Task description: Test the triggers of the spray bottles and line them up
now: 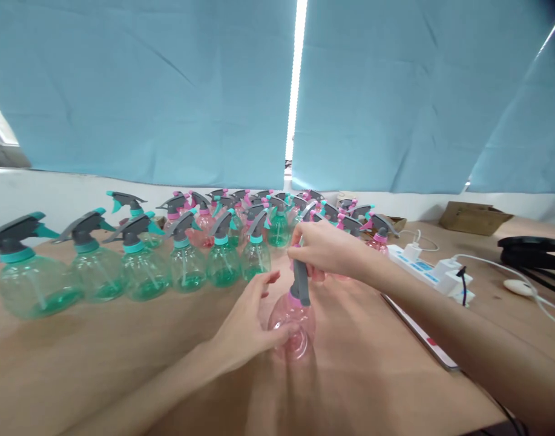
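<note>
A clear pink spray bottle (pixel 286 318) with a grey trigger head and a pink collar is in front of me at the middle of the table. My right hand (pixel 320 245) grips its grey head (pixel 301 281) from above, with the fingers curled round the nozzle end. Around the round body, on its left side, my left hand (pixel 247 324) is loosely cupped. Its thumb lies across the front of the bottle, while the other fingers curve behind and are partly hidden.
Several green spray bottles (pixel 143 272) stand in a row at the left, with more pink and green ones behind. To the right lie a white power strip (pixel 416 266) with chargers, a flat tablet-like device (pixel 425 333), a white mouse (pixel 518 287) and a cardboard box (pixel 472 217).
</note>
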Motion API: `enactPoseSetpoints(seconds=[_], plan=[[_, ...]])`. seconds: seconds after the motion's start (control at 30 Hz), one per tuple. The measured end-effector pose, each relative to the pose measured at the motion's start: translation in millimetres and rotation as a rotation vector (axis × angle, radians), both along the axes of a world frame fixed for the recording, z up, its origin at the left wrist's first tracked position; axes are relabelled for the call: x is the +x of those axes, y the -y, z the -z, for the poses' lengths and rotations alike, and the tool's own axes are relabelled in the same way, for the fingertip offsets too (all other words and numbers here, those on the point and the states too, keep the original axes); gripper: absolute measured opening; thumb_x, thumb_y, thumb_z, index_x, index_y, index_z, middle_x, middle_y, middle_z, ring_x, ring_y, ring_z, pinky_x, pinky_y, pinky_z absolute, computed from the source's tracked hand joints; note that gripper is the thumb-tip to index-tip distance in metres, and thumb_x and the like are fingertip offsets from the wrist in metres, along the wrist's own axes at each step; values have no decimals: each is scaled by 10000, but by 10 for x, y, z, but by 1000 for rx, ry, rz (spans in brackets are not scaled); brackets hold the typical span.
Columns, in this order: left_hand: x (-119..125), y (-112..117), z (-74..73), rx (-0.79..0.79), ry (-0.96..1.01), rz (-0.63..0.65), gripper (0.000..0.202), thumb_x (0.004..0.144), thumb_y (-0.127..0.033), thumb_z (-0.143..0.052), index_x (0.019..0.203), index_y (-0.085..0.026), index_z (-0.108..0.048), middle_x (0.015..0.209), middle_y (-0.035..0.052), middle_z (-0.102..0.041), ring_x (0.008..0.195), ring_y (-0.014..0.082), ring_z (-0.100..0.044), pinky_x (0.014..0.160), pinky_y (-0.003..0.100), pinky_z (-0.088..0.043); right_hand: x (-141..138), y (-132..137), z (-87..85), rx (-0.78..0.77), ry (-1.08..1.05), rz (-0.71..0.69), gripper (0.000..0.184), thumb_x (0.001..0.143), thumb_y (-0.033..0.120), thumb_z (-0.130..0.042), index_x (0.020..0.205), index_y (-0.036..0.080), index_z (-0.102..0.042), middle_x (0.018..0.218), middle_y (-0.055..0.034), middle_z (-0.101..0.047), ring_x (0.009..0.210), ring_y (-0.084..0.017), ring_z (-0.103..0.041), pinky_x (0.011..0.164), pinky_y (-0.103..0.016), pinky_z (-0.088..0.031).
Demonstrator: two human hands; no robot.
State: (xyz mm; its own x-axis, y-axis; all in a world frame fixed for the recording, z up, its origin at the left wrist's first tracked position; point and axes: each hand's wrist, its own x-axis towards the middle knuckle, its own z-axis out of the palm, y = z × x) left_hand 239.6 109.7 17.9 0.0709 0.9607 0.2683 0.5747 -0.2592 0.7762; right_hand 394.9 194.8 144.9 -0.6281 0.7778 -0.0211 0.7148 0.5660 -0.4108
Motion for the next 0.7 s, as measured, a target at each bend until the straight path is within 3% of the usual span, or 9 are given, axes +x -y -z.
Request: enactPoseSetpoints(seconds=[0.03,0.1,0.17,0.27,0.4,0.53,0.63,0.7], plan=[[100,-27,-60,-9,43,5,733,724,-356,-722,1336,-258,-330,1417,119,-419,1276,306,-445,1021,495,-402,11,12,1,-32,-20,1,155,730,133,-487,669,150,-629,480,-32,-638,414,-148,-587,403,-227,-424],[276,-82,-162,3,122,41,694,705,-273,-720,1294,-247,-354,1261,101,-542,1146,282,-543,931,456,-461,30,26,15,-91,-39,-2,153,735,134,-489,667,150,-626,514,-35,-665,392,-140,-587,400,-228,-438],[410,-128,-227,12,172,64,531,720,-257,-691,1176,-223,-422,1029,53,-606,879,226,-615,772,392,-500,46,35,31,-123,-39,-9,174,757,143,-484,642,154,-614,522,-38,-673,375,-133,-578,407,-231,-447],[523,-168,-262,78,192,30,268,733,-174,-601,955,-209,-456,861,-4,-563,713,158,-542,644,304,-439,75,47,46,-111,-37,-24,251,806,168,-472,579,163,-580,496,-37,-660,361,-122,-567,446,-237,-473],[534,-180,-243,158,138,51,224,663,-57,-455,830,-206,-441,771,-34,-474,684,133,-441,639,283,-375,159,25,59,-102,-93,-36,349,887,292,-462,566,179,-540,541,-29,-679,383,-119,-594,468,-241,-483],[440,-194,-207,157,172,79,259,690,-81,-436,903,-210,-506,766,-31,-479,735,150,-494,712,308,-424,307,-104,116,-119,-236,11,370,865,513,-526,671,199,-550,602,-5,-699,435,-135,-628,430,-228,-436],[335,-223,-197,182,208,143,369,680,-91,-436,1004,-214,-561,859,2,-568,865,188,-563,815,351,-461,430,-279,286,-35,-344,139,408,844,596,-524,738,204,-565,633,-11,-696,467,-142,-627,415,-228,-392],[266,-246,-207,201,236,209,424,666,-93,-437,1045,-222,-576,939,16,-604,925,195,-577,868,364,-468,499,-405,493,77,-385,197,397,848,583,-531,755,200,-581,649,-22,-688,545,-160,-640,458,-240,-399]])
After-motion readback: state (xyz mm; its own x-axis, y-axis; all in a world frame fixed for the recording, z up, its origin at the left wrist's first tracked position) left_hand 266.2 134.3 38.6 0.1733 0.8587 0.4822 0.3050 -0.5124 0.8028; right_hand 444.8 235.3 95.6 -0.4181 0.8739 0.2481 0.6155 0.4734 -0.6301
